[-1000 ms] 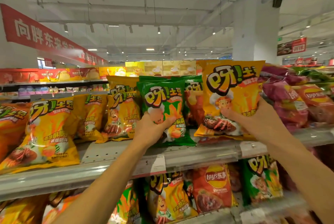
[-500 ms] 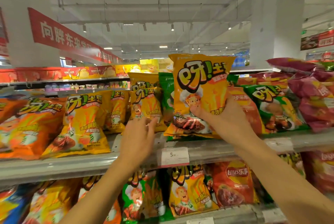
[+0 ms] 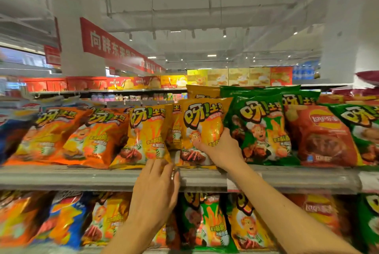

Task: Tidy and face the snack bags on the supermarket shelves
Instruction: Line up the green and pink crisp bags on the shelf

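Note:
My right hand (image 3: 220, 151) grips a yellow snack bag (image 3: 203, 122) by its lower right part and holds it upright on the upper shelf (image 3: 82, 177), between another yellow bag (image 3: 147, 136) and a green bag (image 3: 260, 128). My left hand (image 3: 158, 188) is at the shelf's front lip, fingertips touching the bottom edge of the neighbouring yellow bag; whether it grips that bag I cannot tell. Orange bags (image 3: 55, 132) lie to the left, and a red Lay's bag (image 3: 324, 136) stands to the right.
The lower shelf holds more snack bags in orange, blue, green and yellow (image 3: 205, 221). A second green bag (image 3: 365, 130) sits at the far right. A red hanging banner (image 3: 106, 42) and a white pillar (image 3: 82, 34) stand behind the aisle.
My view has swung left along the shelf. My right hand has carried the yellow bag left and down into the row of yellow bags. My left hand has moved up to the neighbouring bag's bottom edge.

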Action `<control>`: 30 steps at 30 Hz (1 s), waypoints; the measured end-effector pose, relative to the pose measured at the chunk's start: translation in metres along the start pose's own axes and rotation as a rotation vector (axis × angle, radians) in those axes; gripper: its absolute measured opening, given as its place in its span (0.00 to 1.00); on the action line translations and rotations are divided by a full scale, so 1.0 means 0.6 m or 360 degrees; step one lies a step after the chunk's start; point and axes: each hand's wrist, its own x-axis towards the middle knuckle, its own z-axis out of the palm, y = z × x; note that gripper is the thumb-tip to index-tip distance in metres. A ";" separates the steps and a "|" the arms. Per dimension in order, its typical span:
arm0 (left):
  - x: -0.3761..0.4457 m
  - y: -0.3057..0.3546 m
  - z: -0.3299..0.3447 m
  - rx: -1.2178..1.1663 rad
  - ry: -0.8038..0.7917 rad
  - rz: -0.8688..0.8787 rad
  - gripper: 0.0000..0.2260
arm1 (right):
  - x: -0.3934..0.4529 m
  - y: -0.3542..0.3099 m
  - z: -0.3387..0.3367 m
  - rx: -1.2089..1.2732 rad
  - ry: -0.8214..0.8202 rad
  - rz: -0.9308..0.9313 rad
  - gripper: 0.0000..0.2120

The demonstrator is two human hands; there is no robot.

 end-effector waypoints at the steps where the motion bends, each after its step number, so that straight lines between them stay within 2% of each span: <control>1: 0.001 -0.001 0.001 -0.0004 -0.0003 0.0007 0.12 | 0.002 0.005 0.001 0.0009 -0.0034 0.0032 0.48; 3: 0.002 -0.001 0.005 -0.0019 -0.0012 -0.0011 0.12 | 0.005 0.009 -0.004 -0.0028 -0.0091 0.0060 0.50; 7: 0.006 0.013 0.012 -0.0163 0.0017 -0.0214 0.11 | 0.003 0.004 -0.022 -0.0137 -0.0266 0.0096 0.56; 10: 0.015 0.042 0.016 -0.0288 0.0057 -0.0221 0.12 | -0.012 0.007 -0.036 -0.0183 -0.0255 0.0021 0.56; 13: 0.034 0.088 0.017 -0.0535 0.0106 -0.0226 0.13 | -0.037 0.025 -0.058 -0.0235 -0.0066 -0.0126 0.50; 15: 0.052 0.126 0.017 -0.0720 0.0139 -0.0239 0.12 | -0.050 0.045 -0.089 -0.0086 0.0056 -0.0227 0.39; 18: 0.083 0.191 0.016 -0.0960 0.0153 -0.0234 0.14 | -0.062 0.085 -0.164 0.0143 0.0112 -0.0325 0.16; 20: 0.105 0.244 0.021 -0.1087 0.0125 -0.0236 0.16 | -0.065 0.122 -0.226 0.0215 0.0207 -0.0316 0.11; 24: 0.155 0.373 0.044 -0.1308 -0.0002 -0.0259 0.16 | -0.063 0.212 -0.370 0.0171 0.0572 -0.0304 0.05; 26: 0.182 0.441 0.063 -0.1339 -0.0097 -0.0335 0.19 | -0.058 0.265 -0.444 0.0107 0.0786 -0.0245 0.04; 28: 0.209 0.498 0.085 -0.1308 -0.0210 -0.0476 0.28 | -0.049 0.317 -0.509 0.0048 0.0916 -0.0176 0.08; 30: 0.235 0.537 0.107 -0.1252 -0.0408 -0.0678 0.40 | -0.031 0.365 -0.560 -0.0144 0.0928 -0.0113 0.17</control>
